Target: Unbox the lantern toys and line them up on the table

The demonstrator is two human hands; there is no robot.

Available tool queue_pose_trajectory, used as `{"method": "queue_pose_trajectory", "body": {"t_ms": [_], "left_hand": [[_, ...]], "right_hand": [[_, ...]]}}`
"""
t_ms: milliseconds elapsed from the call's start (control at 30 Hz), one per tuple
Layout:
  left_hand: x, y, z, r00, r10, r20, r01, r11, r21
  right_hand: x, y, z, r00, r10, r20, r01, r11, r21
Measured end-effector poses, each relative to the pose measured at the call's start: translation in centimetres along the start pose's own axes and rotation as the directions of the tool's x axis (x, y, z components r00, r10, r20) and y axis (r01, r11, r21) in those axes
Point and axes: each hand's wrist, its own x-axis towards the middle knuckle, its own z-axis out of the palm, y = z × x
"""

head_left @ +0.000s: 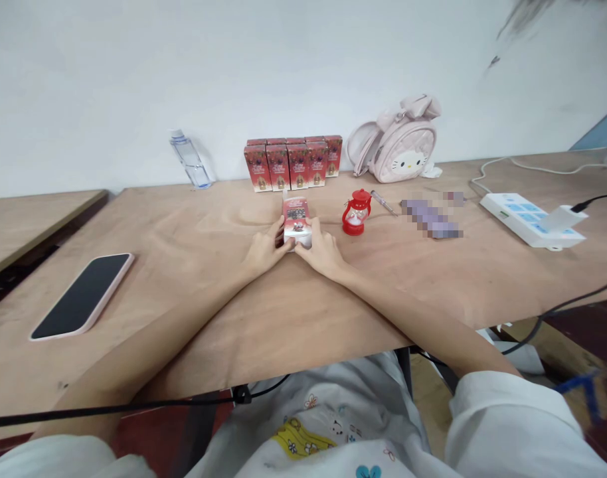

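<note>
A small red and white cardboard box (297, 214) lies on the table in front of me, its near end white. My left hand (266, 251) grips its left side, the thumb at the near end. On the opposite side my right hand (323, 249) holds the same box, its thumb also at the near end. Just right of the box stands a small red lantern (356, 214) with a clear middle; neither hand touches it. Behind, against the wall, several red printed boxes (297, 166) stand upright in two rows.
A screwdriver (384, 203) lies right of the lantern, near a blurred purple item (430, 219). Farther right is a white power strip (530, 219) with a plug and cables. A pink bag (406, 149) and a clear bottle (191, 161) stand at the wall. A phone (83, 297) lies left.
</note>
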Motion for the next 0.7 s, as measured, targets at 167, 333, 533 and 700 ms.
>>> {"method": "queue_pose_trajectory", "body": {"t_ms": [167, 333, 533, 700], "left_hand": [[0.0, 0.2, -0.1, 1.000, 0.000, -0.015, 0.001, 0.998, 0.056], [0.0, -0.4, 0.0, 0.999, -0.022, -0.036, 0.024, 0.998, 0.059], [-0.1, -0.9, 0.1, 0.996, -0.038, -0.074, 0.044, 0.996, 0.076], [-0.4, 0.1, -0.1, 0.998, -0.008, -0.057, 0.015, 0.993, 0.119]], "right_hand": [[0.0, 0.2, 0.0, 0.999, -0.039, -0.027, 0.040, 0.998, 0.038], [0.0, 0.1, -0.2, 0.999, -0.049, 0.004, 0.048, 0.998, 0.037], [-0.1, 0.5, -0.1, 0.993, -0.107, 0.058, 0.106, 0.994, 0.025], [-0.2, 0.3, 0.3, 0.997, -0.073, 0.012, 0.073, 0.997, -0.038]]}}
